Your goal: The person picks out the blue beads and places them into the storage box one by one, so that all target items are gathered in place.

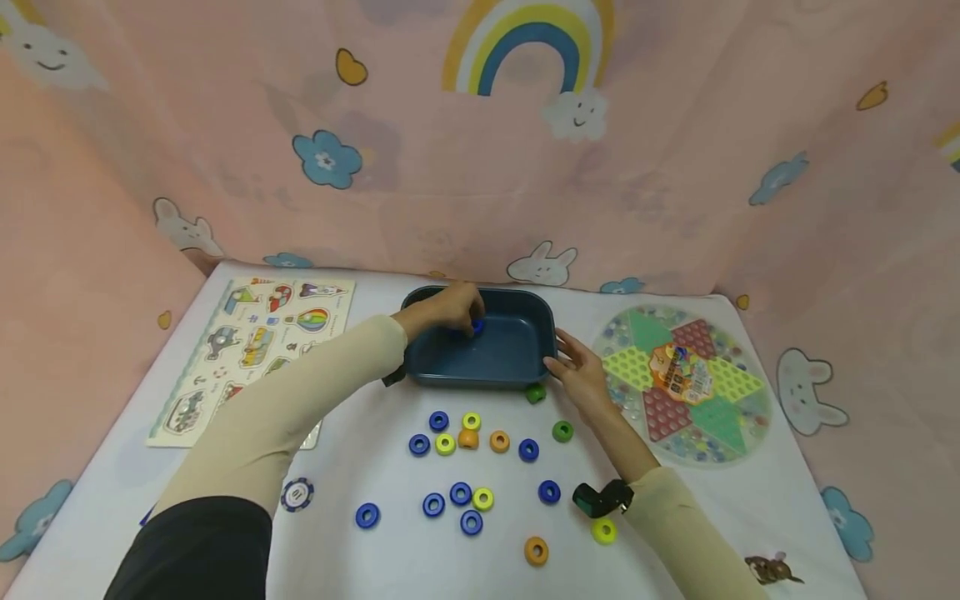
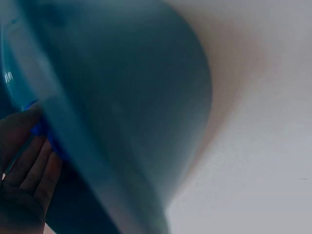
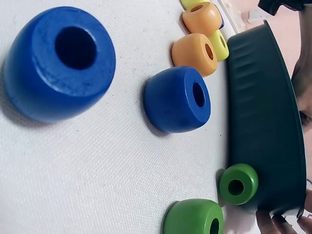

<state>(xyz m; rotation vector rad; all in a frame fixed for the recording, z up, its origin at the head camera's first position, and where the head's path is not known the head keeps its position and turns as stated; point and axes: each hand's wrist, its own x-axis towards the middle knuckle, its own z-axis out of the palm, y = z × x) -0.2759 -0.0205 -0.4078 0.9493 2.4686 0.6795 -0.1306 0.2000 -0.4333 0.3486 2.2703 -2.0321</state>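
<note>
1. Dark teal, the tray (image 1: 517, 342) lies at the far middle of the table (image 1: 337, 554); the left hand (image 1: 452, 307) reaches inside, thumb and fingers pinching a blue bead (image 1: 477, 327).
2. Release it low, close to the tray floor: the barrel side would likely roll if dropped, while a flat, holed face should sit quietly. More blue shows beside the fingers in the left wrist view, too dim to make out.
3. The right hand (image 1: 587, 379) touches the tray's right end by the near corner; whether it pinches the rim or only braces it, I cannot tell. Light, steady pressure seems enough; a hard push could slide the tray.
4. Mind the green bead (image 1: 535, 393) at the near wall, touching or almost: pulling the tray closer would probably shove it.
5. Lift the left wrist well over the rim on leaving, since the wall sits very close.
6. Any loose piece, such as the orange bead (image 1: 499, 442), is best taken across its rounded sides.
</note>
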